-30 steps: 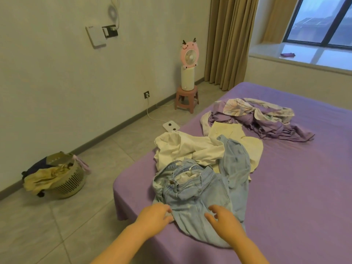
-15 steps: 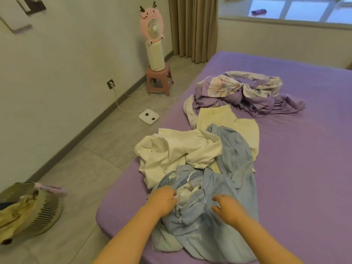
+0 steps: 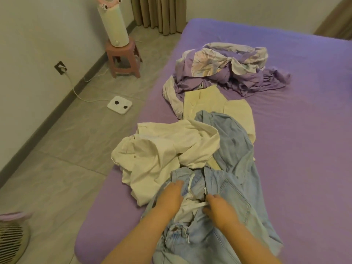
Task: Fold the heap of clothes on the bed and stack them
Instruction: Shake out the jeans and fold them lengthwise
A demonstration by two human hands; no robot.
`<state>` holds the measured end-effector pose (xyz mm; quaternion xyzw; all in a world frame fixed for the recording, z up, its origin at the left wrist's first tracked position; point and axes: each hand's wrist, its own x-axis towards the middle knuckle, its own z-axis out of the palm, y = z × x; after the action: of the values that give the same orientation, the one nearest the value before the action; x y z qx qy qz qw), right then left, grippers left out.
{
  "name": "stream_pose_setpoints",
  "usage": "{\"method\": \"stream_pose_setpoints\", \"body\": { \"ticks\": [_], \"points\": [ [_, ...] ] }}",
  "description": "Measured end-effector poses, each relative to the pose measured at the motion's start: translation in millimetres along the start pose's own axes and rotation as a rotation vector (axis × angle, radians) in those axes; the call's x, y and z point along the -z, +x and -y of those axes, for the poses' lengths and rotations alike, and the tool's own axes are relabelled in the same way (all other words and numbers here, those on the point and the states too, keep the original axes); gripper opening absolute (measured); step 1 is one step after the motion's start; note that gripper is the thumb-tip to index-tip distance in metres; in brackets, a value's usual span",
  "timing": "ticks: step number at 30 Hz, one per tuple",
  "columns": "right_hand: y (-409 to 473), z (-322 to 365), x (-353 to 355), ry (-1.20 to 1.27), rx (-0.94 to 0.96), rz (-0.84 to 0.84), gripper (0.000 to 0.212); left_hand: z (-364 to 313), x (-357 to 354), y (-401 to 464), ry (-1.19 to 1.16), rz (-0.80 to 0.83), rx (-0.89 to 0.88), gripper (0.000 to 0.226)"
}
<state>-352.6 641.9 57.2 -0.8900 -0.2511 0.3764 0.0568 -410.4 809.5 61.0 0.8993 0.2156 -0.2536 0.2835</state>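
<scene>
Now both hands' grip on jeans (image 3: 234, 161).

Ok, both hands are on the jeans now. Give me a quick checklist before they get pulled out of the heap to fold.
1. Left hand on the light blue jeans: ok.
2. Right hand on the jeans: ok.
3. Firm grip by the fingers: cannot tell, blurred.
4. Jeans free of other clothes: not ok, the cream garment overlaps them.
5. Bare purple bed space to the right for folding: ok.
</scene>
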Motion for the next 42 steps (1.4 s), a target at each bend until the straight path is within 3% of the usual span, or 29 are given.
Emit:
{"method": "stream_pose_setpoints", "body": {
  "ticks": [4,6,8,13,17,22,29,33,37,39,42],
  "points": [
    [-33,-22,28,0.099,0.053,-0.083,0.016,-8,12,-10,-0.170,0.036,0.059,0.037],
    [-55,-35,51,0.127,0.061,-0.164,0.016,-16,27,-20,-0.225,0.028,0.086,0.007],
    [-78,-48,76,0.156,0.066,-0.249,0.018,-29,41,-26,-0.270,-0.009,0.112,0.037],
    [-140,-79,131,0.134,0.069,-0.429,0.030,-92,81,-66,-0.361,-0.114,0.121,0.017],
    [-199,-116,166,0.136,0.050,-0.565,0.014,-147,98,-106,-0.442,-0.265,0.007,0.020],
    [-284,-180,205,0.230,-0.035,-0.736,0.059,-210,105,-161,-0.408,-0.448,-0.107,0.021],
    [-407,-243,256,0.096,0.064,-0.982,0.015,-318,92,-238,-0.585,-0.591,-0.384,0.023],
    [-465,-269,280,0.030,0.114,-1.143,0.017,-370,95,-267,-0.665,-0.631,-0.521,0.021],
    [-506,-289,296,0.120,0.088,-1.228,0.019,-421,116,-296,-0.583,-0.643,-0.665,0.005],
    [-523,-290,301,0.234,0.055,-1.259,0.020,-443,131,-311,-0.506,-0.642,-0.728,0.022],
    [-544,-291,307,0.383,0.033,-1.344,0.024,-472,154,-330,-0.481,-0.574,-0.809,0.027]
  ]
}}
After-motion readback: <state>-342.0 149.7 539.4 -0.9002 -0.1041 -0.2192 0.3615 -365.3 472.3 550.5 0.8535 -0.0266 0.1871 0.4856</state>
